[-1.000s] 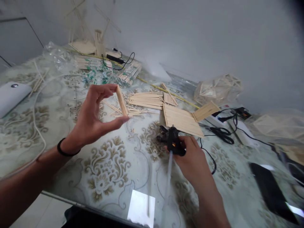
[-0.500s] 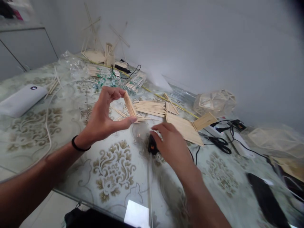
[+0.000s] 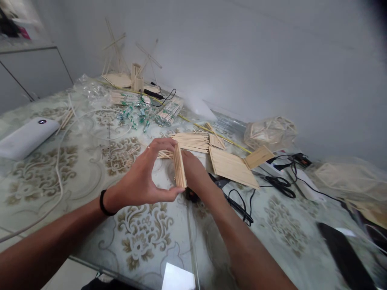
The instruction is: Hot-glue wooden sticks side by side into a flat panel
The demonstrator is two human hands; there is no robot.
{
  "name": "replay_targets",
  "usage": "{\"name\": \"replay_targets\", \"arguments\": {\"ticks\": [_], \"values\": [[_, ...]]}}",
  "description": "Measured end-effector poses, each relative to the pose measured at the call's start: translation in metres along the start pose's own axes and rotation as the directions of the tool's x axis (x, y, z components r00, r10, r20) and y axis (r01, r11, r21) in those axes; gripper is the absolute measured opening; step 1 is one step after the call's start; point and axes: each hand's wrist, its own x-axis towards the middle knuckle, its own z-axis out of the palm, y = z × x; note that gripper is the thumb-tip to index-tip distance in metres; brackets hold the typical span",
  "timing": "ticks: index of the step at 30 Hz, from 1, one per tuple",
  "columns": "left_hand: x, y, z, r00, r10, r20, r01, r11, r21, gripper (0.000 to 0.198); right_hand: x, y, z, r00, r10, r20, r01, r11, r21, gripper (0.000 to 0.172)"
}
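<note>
My left hand [image 3: 140, 179] holds a narrow panel of wooden sticks [image 3: 179, 165] upright, its edges pinched between thumb and fingertips. My right hand [image 3: 195, 171] is just behind this panel; its fingers are hidden, so I cannot see what they hold, if anything. Below the panel, a small black object [image 3: 191, 196] partly shows on the table. Loose wooden sticks [image 3: 193, 141] lie beyond my hands. To their right rest joined flat stick panels [image 3: 232, 166], one piece standing up at an angle.
Black-handled scissors [image 3: 279, 186] and black cables [image 3: 243, 209] lie to the right, near a dark phone-like slab [image 3: 344, 253]. A white device [image 3: 28, 137] with a cord sits left. Packaged sticks [image 3: 169, 112] and stick frames [image 3: 116, 78] are at the back, by the wall.
My left hand and the panel have come down and slightly right, and the panel is more upright. My right hand has moved left from beside the black object to behind the panel.
</note>
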Motion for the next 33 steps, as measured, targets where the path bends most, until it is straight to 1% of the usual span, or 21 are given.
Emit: {"name": "replay_targets", "arguments": {"ticks": [2,4,5,6,8,10,12,17,20,22,26,30,33], "values": [[-0.001,0.003,0.002,0.998,0.024,0.055,-0.024,1.0,-0.002,0.076,-0.017,0.001,-0.016,0.999,0.046,-0.013,-0.046,0.999,0.016,0.004],[-0.003,0.006,0.004,0.993,0.018,0.114,-0.017,1.0,-0.015,0.081,-0.04,0.003,-0.033,0.994,0.102,-0.025,-0.101,0.993,0.066,0.013],[-0.005,0.008,0.006,0.99,0.015,0.139,-0.011,1.0,-0.025,0.084,-0.053,0.004,-0.04,0.99,0.139,-0.016,-0.136,0.983,0.125,0.019],[-0.006,0.01,0.008,0.987,0.011,0.163,-0.005,0.999,-0.038,0.086,-0.066,0.004,-0.047,0.981,0.193,0.005,-0.187,0.948,0.259,0.027],[-0.009,0.014,0.012,0.98,0.016,0.196,-0.003,0.998,-0.064,0.088,-0.091,0.005,-0.054,0.965,0.259,0.051,-0.251,0.843,0.475,0.043],[-0.012,0.018,0.017,0.974,0.027,0.225,-0.009,0.997,-0.08,0.088,-0.111,0.006,-0.054,0.958,0.279,0.065,-0.257,0.738,0.623,0.05],[-0.015,0.018,0.021,0.966,0.031,0.257,-0.009,0.996,-0.089,0.088,-0.124,0.008,-0.049,0.96,0.272,0.065,-0.235,0.657,0.716,0.052],[-0.019,0.012,0.026,0.946,0.0,0.325,0.019,0.998,-0.055,0.088,-0.132,0.016,-0.035,0.963,0.237,0.131,-0.24,0.523,0.818,0.063],[-0.019,0.01,0.026,0.936,-0.024,0.351,0.033,0.999,-0.02,0.085,-0.134,0.017,-0.029,0.967,0.209,0.144,-0.226,0.448,0.865,0.07],[-0.018,0.011,0.026,0.929,-0.024,0.37,0.035,0.999,-0.022,0.084,-0.135,0.015,-0.026,0.969,0.203,0.139,-0.213,0.409,0.887,0.071],[-0.018,0.013,0.025,0.924,-0.01,0.381,0.026,0.999,-0.036,0.083,-0.139,0.011,-0.021,0.97,0.209,0.127,-0.202,0.392,0.897,0.074],[-0.019,0.012,0.026,0.927,-0.017,0.374,0.03,0.999,-0.028,0.082,-0.141,0.01,-0.019,0.971,0.182,0.152,-0.21,0.368,0.906,0.088],[-0.02,0.011,0.027,0.926,-0.013,0.376,0.029,0.999,-0.038,0.082,-0.142,0.01,-0.018,0.975,0.155,0.156,-0.203,0.364,0.909,0.093]]}}
